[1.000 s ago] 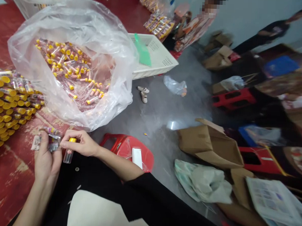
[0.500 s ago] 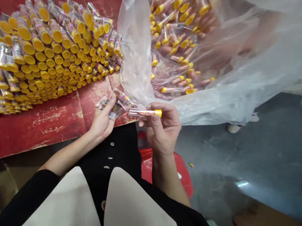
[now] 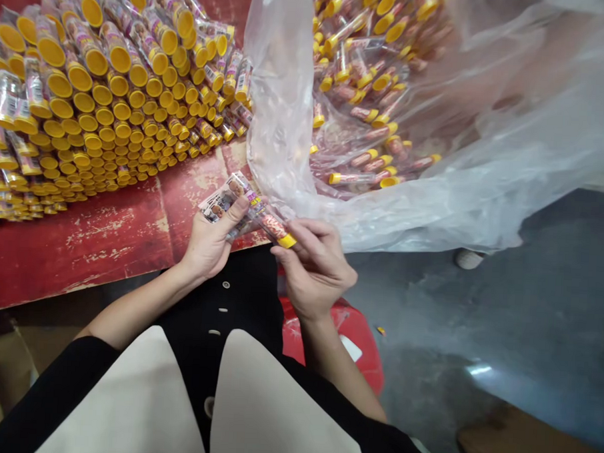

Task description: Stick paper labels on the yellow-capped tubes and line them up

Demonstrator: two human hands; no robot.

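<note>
While left hand (image 3: pixel 210 244) pinches printed sleeves (image 3: pixel 217 205), right hand (image 3: pixel 319 268) holds yellow-capped tube (image 3: pixel 274 227); skewed pressure could crease the sleeves.

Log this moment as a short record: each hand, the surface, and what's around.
Left hand: holds printed wrappers
Right hand: grips a tube by its yellow cap
Tube's far end: at the wrappers; whether inside one, cannot tell
Table: red, worn
Stack: yellow-capped tubes, caps mostly toward the person
Bag: translucent, open, holding loose capped tubes
Stool: red, pale object on it
</note>
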